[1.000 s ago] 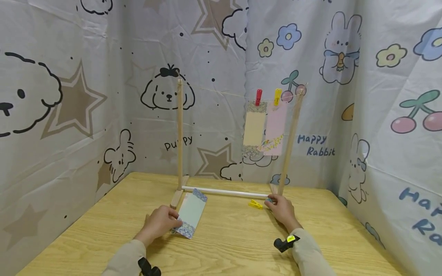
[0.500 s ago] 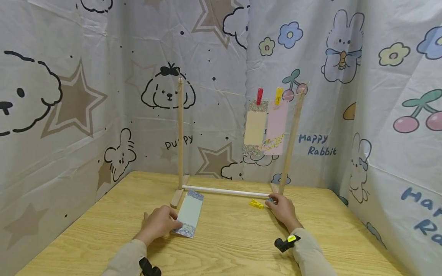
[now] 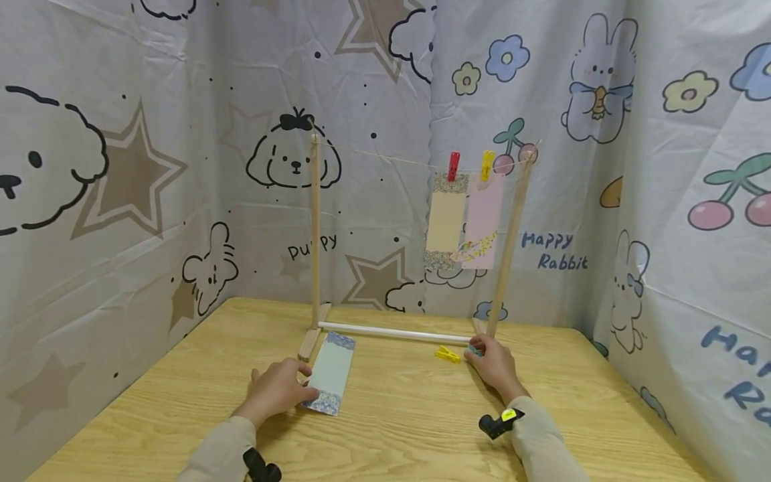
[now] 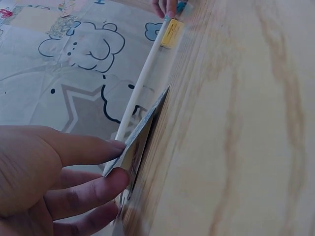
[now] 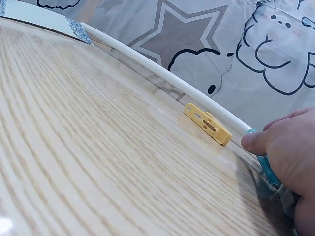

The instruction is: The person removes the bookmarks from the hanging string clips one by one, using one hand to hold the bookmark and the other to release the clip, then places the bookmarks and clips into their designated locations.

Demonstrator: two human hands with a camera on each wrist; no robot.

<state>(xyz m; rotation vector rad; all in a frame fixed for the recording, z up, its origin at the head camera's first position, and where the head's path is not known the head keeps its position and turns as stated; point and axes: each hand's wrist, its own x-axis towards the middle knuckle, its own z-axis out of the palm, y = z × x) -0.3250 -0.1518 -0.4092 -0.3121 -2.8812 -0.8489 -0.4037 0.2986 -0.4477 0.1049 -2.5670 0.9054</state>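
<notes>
My left hand point(image 3: 278, 388) pinches the near left edge of a pale green card point(image 3: 332, 373) with blue patterned ends. In the left wrist view the card point(image 4: 142, 130) is tilted, one edge between thumb and finger. Over at the right foot of a wooden frame, my right hand point(image 3: 492, 363) holds a teal clothespin point(image 5: 267, 169), mostly covered by the fingers. A yellow clothespin point(image 3: 448, 354) lies on the table just left of that hand.
The frame has two wooden posts point(image 3: 316, 234), a white bottom rod point(image 3: 394, 331) and a string across the top. From the string hang a cream card point(image 3: 447, 214) under a red clothespin point(image 3: 454, 166) and a pink card point(image 3: 484, 211) under a yellow clip point(image 3: 486, 165).
The far end of the pale green card has swung left and settled lower. My left index finger has lifted slightly. The right hand stays in place.
</notes>
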